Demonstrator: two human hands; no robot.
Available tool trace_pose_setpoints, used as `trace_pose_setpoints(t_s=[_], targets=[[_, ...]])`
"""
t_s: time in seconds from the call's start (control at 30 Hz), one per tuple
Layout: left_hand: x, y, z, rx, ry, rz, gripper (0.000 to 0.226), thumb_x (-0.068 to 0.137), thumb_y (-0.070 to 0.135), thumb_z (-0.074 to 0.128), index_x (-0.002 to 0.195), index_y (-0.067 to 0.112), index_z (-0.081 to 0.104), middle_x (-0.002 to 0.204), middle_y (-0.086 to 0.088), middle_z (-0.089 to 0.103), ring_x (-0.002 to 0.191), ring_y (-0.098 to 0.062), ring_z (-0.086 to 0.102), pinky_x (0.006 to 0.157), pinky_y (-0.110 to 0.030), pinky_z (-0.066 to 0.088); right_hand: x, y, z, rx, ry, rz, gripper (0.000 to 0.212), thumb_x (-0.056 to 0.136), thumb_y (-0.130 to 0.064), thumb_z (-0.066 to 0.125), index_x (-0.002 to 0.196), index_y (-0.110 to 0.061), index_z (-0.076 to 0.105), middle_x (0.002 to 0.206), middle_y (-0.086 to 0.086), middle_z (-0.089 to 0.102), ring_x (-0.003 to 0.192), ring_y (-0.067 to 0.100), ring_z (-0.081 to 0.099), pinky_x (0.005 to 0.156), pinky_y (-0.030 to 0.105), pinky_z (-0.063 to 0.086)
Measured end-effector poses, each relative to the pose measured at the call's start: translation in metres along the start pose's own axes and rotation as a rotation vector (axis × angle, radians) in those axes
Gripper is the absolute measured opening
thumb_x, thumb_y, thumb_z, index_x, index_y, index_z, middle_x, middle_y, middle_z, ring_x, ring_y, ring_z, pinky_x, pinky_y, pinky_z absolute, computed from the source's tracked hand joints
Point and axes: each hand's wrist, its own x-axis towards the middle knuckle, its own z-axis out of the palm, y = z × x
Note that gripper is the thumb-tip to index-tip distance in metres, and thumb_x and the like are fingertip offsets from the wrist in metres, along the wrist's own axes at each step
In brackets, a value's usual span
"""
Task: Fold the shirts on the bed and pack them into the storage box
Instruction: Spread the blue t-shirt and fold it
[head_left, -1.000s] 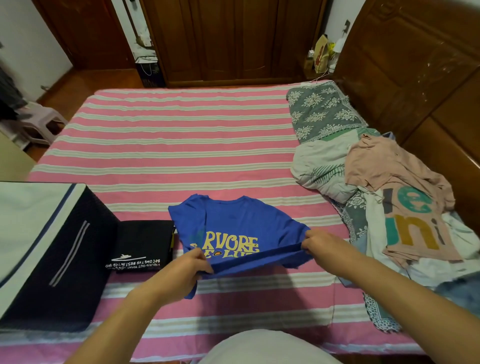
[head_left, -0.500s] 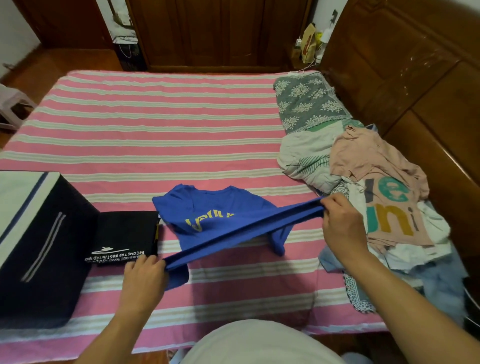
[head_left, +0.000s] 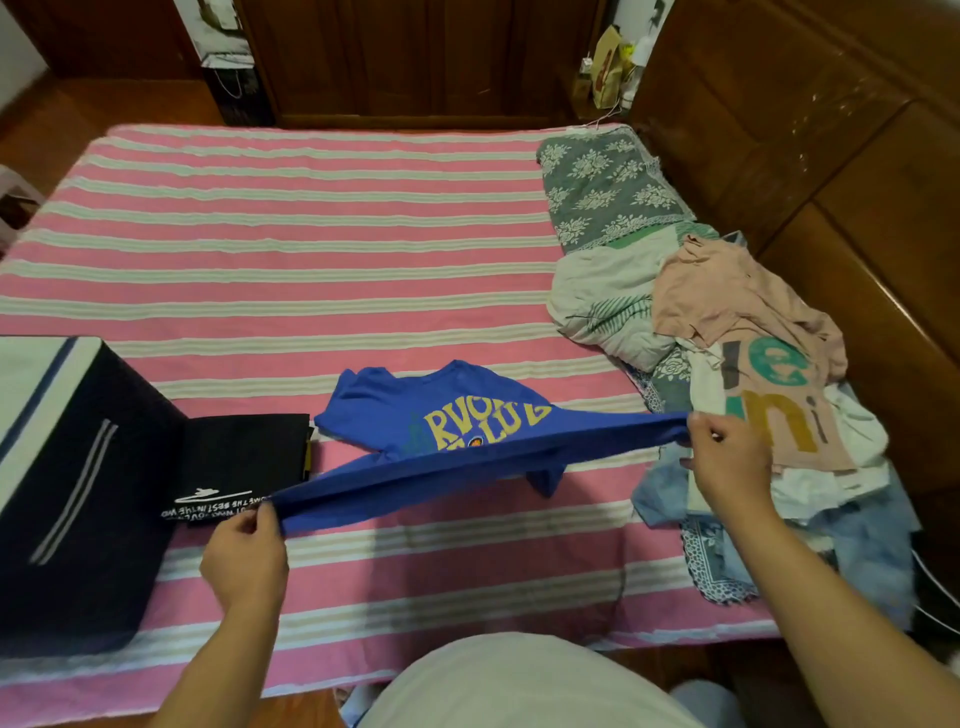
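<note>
Folding the blue shirt

Both hands, left hand (head_left: 244, 558) and right hand (head_left: 730, 457), pinch the blue shirt (head_left: 441, 415) stretched above the bed (head_left: 291, 249). One black shirt (head_left: 244, 467) lies folded beside the storage box (head_left: 78, 483); the clothes pile (head_left: 753, 374) waits.

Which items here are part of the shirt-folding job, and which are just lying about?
Job: blue shirt, pinched by left hand and right hand; storage box; folded black shirt; unfolded clothes pile.
Lying about: floral pillow; paper bag.
</note>
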Motion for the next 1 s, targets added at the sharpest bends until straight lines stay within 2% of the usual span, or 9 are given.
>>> trace_pose_setpoints(t_s=[0.1, 0.17, 0.3, 0.43, 0.57, 0.67, 0.73, 0.93, 1.0], targets=[[-0.002, -0.007, 0.001, 0.003, -0.012, -0.078, 0.011, 0.09, 0.01, 0.063, 0.082, 0.004, 0.068, 0.079, -0.017, 0.067, 0.081, -0.042, 0.062, 0.078, -0.048, 0.049, -0.015, 0.025, 0.009, -0.027, -0.06, 0.106, 0.018, 0.089, -0.023, 0.063, 0.097, -0.013, 0.077, 0.097, 0.009, 0.07, 0.088, 0.036, 0.066, 0.082, 0.055, 0.056], [-0.004, -0.009, -0.003, 0.007, -0.006, -0.09, 0.005, 0.088, 0.004, 0.066, 0.093, 0.004, 0.065, 0.088, -0.019, 0.067, 0.088, -0.042, 0.062, 0.084, -0.049, 0.048, -0.028, 0.026, 0.005, -0.116, -0.09, 0.072, 0.017, 0.087, -0.004, 0.064, 0.097, -0.009, 0.076, 0.098, 0.012, 0.07, 0.086, 0.032, 0.062, 0.082, 0.042, 0.051], [0.001, -0.018, -0.014, -0.033, 0.024, -0.132, 0.032, 0.082, -0.012, 0.059, 0.101, 0.011, 0.048, 0.09, -0.017, 0.058, 0.085, -0.039, 0.058, 0.08, -0.048, 0.046, -0.044, 0.032, -0.003, -0.203, -0.019, 0.089, 0.024, 0.085, 0.009, 0.052, 0.095, -0.013, 0.05, 0.09, 0.011, 0.057, 0.079, 0.033, 0.052, 0.067, 0.04, 0.041], [0.002, -0.043, -0.024, 0.099, -0.125, -0.163, 0.034, 0.085, -0.01, 0.058, 0.112, 0.01, 0.063, 0.093, -0.021, 0.067, 0.077, -0.036, 0.061, 0.072, -0.044, 0.05, -0.049, 0.064, -0.001, -0.171, -0.014, 0.34, 0.033, 0.089, 0.007, 0.052, 0.119, -0.006, 0.057, 0.119, 0.024, 0.057, 0.099, 0.044, 0.058, 0.081, 0.047, 0.051], [-0.013, -0.081, -0.023, -0.127, -0.334, -0.28, 0.044, 0.093, -0.014, 0.042, 0.123, 0.008, 0.064, 0.114, -0.021, 0.065, 0.091, -0.04, 0.068, 0.079, -0.045, 0.061, -0.078, 0.094, 0.01, 0.457, -0.119, 0.759, 0.039, 0.096, 0.017, 0.041, 0.123, -0.004, 0.059, 0.114, 0.024, 0.058, 0.091, 0.042, 0.064, 0.062, 0.042, 0.063], [-0.034, -0.105, -0.021, -0.258, -0.306, -0.462, 0.044, 0.087, -0.021, 0.038, 0.1, 0.005, 0.07, 0.111, -0.023, 0.068, 0.092, -0.04, 0.066, 0.07, -0.035, 0.062, -0.108, 0.115, 0.008, 0.553, -0.235, 0.894, 0.044, 0.094, 0.02, 0.027, 0.099, -0.005, 0.063, 0.11, 0.025, 0.06, 0.074, 0.028, 0.071, 0.049, 0.024, 0.058], [-0.051, -0.116, -0.026, -0.237, -0.296, -0.558, 0.042, 0.086, -0.023, 0.038, 0.094, 0.003, 0.071, 0.112, -0.028, 0.067, 0.084, -0.039, 0.065, 0.07, -0.036, 0.057, -0.127, 0.127, 0.008, 0.581, -0.285, 0.995, 0.042, 0.093, 0.02, 0.029, 0.107, -0.001, 0.063, 0.111, 0.021, 0.061, 0.084, 0.027, 0.064, 0.05, 0.022, 0.057], [-0.034, -0.076, -0.02, -0.493, -0.197, -0.737, 0.017, 0.094, -0.006, 0.056, 0.109, -0.001, 0.063, 0.105, -0.018, 0.063, 0.082, -0.025, 0.062, 0.052, -0.026, 0.059, -0.102, 0.091, 0.047, 0.699, -0.31, 1.068, 0.035, 0.096, 0.0, 0.053, 0.13, 0.008, 0.056, 0.099, 0.014, 0.076, 0.085, 0.026, 0.072, 0.08, 0.033, 0.06], [0.009, -0.024, -0.008, -0.63, -0.196, -0.666, 0.005, 0.097, 0.001, 0.058, 0.097, 0.004, 0.062, 0.099, -0.015, 0.062, 0.078, -0.018, 0.06, 0.052, -0.02, 0.057, -0.054, 0.047, 0.059, 0.852, -0.23, 1.051, 0.029, 0.102, 0.0, 0.046, 0.13, 0.005, 0.054, 0.124, 0.017, 0.068, 0.116, 0.03, 0.063, 0.103, 0.036, 0.049]])
